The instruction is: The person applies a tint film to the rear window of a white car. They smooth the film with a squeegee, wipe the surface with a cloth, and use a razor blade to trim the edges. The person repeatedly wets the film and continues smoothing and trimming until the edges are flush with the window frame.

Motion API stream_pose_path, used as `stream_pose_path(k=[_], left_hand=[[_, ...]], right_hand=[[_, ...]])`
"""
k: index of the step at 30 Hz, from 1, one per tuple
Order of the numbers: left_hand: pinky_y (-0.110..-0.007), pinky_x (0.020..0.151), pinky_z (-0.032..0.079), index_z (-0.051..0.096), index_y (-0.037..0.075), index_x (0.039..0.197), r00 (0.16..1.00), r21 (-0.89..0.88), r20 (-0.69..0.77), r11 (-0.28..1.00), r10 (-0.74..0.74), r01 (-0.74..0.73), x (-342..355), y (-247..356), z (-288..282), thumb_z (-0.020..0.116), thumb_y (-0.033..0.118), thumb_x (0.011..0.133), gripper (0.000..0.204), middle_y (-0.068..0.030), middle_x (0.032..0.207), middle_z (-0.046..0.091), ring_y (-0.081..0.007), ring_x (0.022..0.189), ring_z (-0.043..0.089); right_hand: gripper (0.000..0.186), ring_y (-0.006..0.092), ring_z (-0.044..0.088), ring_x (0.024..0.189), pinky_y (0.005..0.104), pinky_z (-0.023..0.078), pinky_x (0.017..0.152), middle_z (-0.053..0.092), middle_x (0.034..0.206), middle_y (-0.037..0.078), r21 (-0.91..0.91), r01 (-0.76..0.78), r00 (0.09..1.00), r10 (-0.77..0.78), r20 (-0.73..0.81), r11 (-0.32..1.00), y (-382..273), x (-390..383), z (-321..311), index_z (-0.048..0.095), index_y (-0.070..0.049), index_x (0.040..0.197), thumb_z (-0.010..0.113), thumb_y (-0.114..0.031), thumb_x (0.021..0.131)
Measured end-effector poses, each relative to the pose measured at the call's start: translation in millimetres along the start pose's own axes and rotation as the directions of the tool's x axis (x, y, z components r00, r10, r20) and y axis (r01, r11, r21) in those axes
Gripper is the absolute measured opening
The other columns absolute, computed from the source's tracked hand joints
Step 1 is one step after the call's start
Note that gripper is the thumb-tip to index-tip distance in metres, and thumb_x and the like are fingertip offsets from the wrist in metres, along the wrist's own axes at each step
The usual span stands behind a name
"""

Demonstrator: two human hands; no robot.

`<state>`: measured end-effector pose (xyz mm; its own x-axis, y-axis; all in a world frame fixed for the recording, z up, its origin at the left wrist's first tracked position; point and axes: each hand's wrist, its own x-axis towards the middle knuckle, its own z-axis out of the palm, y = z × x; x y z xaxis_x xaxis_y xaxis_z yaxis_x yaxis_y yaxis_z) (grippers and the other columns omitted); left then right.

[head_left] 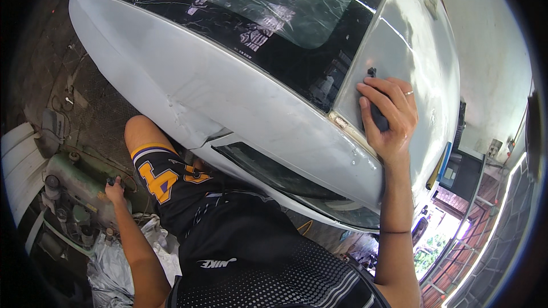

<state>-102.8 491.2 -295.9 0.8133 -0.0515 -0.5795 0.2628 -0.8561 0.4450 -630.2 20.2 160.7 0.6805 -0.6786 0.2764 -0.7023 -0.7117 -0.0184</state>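
Observation:
A pale grey-white car with patchy, dull paint lies before me. My right hand is on its roof, just beside the edge of the dark, plastic-covered rear window. Its fingers curl round a dark, rounded object; the palm side is mostly hidden, so its exact kind is unclear. A small black piece shows just past the fingertips. Low at the left, my left hand is closed on a small black knob-like part by a green, worn tank.
A machine with dark round parts stands at the lower left, beside crumpled silvery sheeting. White slatted panels lie at the left edge. A pale wall rises beyond the roof, with a bright doorway at lower right.

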Motion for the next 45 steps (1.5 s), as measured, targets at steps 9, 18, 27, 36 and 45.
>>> stream_pose_path(k=[9,18,27,36,45], left_hand=[[-0.03,0.041,0.045,0.068,0.007,0.103,0.998,-0.132,0.025,0.99,0.061,-0.057,6,-21,2,0.075,0.016,0.096,0.014,-0.0016,0.076,0.066,-0.0135,0.054,0.058],[-0.028,0.046,0.047,0.065,0.01,0.11,1.0,-0.175,-0.023,0.985,-0.001,-0.003,-40,32,-19,0.066,0.017,0.102,0.011,-0.0016,0.084,0.068,-0.0143,0.063,0.063],[-0.032,0.065,0.059,0.065,0.009,0.122,0.998,-0.547,-0.068,0.836,0.005,-0.042,-26,71,-42,0.072,0.018,0.1,0.025,-0.0063,0.114,0.07,-0.0202,0.096,0.07],[-0.039,0.082,0.064,0.06,-0.002,0.125,0.79,-0.741,0.0,0.53,0.614,-0.412,-224,311,-4,0.075,0.017,0.099,0.036,-0.0125,0.123,0.068,-0.0214,0.105,0.069],[-0.027,0.073,0.057,0.069,0.002,0.11,-0.189,-0.71,0.398,0.171,0.898,-0.684,-544,467,67,0.081,0.013,0.092,0.024,-0.0054,0.094,0.074,-0.0122,0.078,0.07]], right_hand=[[0.034,0.0256,0.059,0.121,0.0434,0.044,0.094,0.069,0.131,-0.004,-0.073,0.224,0.963,-0.209,0.169,0.972,-5,0,-7,0.08,-0.022,0.099,0.071,-0.002,0.073],[0.026,0.0271,0.059,0.121,0.042,0.045,0.096,0.071,0.127,-0.001,0.056,0.168,0.976,-0.174,0.134,0.984,-2,-4,-20,0.08,-0.017,0.092,0.074,0.001,0.075],[0.026,0.028,0.059,0.121,0.0454,0.047,0.1,0.071,0.126,0.001,-0.07,-0.071,0.996,0.074,0.048,0.995,40,-51,-52,0.079,-0.016,0.101,0.075,-0.003,0.078],[0.031,0.0274,0.058,0.129,0.0456,0.043,0.11,0.072,0.125,0.004,-0.294,-0.259,0.945,0.178,-0.274,0.92,72,-96,-70,0.078,-0.014,0.114,0.079,-0.034,0.09],[0.044,0.0235,0.07,0.11,0.0348,0.056,0.094,0.074,0.121,0.01,0.619,0.035,0.947,0.171,-0.27,0.785,42,-94,-76,0.073,-0.006,0.125,0.085,-0.013,0.084]])
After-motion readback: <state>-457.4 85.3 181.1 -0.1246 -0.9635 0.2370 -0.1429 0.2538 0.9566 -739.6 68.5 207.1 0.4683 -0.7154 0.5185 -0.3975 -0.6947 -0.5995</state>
